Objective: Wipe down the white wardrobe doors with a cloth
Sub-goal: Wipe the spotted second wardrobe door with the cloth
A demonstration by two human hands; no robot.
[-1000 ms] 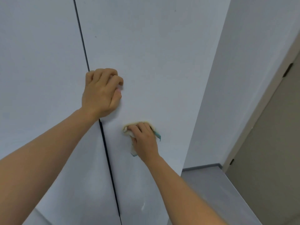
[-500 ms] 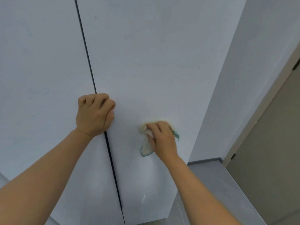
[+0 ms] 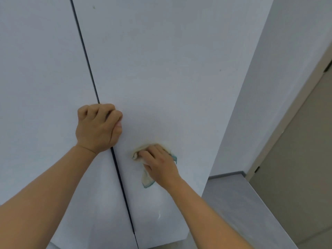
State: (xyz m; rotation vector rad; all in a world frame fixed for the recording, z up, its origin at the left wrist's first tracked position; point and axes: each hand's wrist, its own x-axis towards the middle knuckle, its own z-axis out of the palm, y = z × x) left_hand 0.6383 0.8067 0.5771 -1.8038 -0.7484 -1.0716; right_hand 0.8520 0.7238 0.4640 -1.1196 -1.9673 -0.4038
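Note:
Two white wardrobe doors fill the view, the left door and the right door, split by a dark seam. My left hand is curled into a fist and rests against the doors right over the seam, holding nothing. Lower on the right door, my right hand grips a bunched pale cloth with a teal edge and presses it flat to the door. Part of the cloth hangs out below the hand; the rest is hidden under my fingers.
A white wall meets the wardrobe's right side. Further right stands a beige room door in its frame. Grey floor with a grey skirting lies below. The right wardrobe door's bottom edge shows near the frame's bottom.
My right hand slid the cloth right across the right door, then back left toward the seam. My left fist stayed on the seam, a little lower in view.

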